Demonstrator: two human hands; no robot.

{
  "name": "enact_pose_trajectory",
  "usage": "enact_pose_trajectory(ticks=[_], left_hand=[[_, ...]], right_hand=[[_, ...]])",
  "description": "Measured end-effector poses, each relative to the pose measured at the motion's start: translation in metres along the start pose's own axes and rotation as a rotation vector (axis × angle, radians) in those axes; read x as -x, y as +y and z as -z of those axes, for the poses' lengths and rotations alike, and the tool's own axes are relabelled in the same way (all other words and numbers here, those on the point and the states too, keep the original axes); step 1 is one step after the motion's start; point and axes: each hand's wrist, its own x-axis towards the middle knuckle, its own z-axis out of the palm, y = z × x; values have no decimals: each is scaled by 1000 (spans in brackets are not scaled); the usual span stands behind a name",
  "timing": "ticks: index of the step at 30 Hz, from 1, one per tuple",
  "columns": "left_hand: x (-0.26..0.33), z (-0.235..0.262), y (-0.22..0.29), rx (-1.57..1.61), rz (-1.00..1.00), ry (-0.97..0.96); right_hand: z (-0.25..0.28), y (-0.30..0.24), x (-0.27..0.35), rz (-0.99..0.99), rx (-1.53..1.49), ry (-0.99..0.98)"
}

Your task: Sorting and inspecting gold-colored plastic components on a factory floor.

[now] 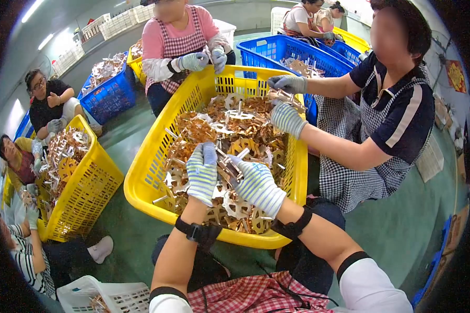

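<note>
Head view: left hand (202,175) and right hand (257,186), both gloved, grip a copper-coloured metal piece (227,168) between them over the near side of the yellow crate (146,177); co-workers' gloved hands at far side

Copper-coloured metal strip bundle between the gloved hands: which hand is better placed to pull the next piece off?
Right, probably. The right hand has its fingers at the copper-coloured metal strip bundle, while the left hand grips it.

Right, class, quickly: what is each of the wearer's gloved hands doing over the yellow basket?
Left hand: closed, gripping copper-coloured metal pieces.
Right hand: closed on the same pieces, above the yellow basket.
</note>
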Motion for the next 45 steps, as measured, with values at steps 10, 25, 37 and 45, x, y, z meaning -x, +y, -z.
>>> enact_pose_trajectory(ticks=[10,25,37,45], left_hand=[[-12,17,8,-279,-158,-198],[-15,36,-24,-670,-332,-284],[9,12,-39,1386,818,-392],[-4,0,-37,-2,-115,93]], right_hand=[[10,-4,-7,52,82,30],[49,32,-16,-369,-589,-374],[34,-16,-9,-287,-1387,-77],[17,16,-5,-411,-1064,30]])
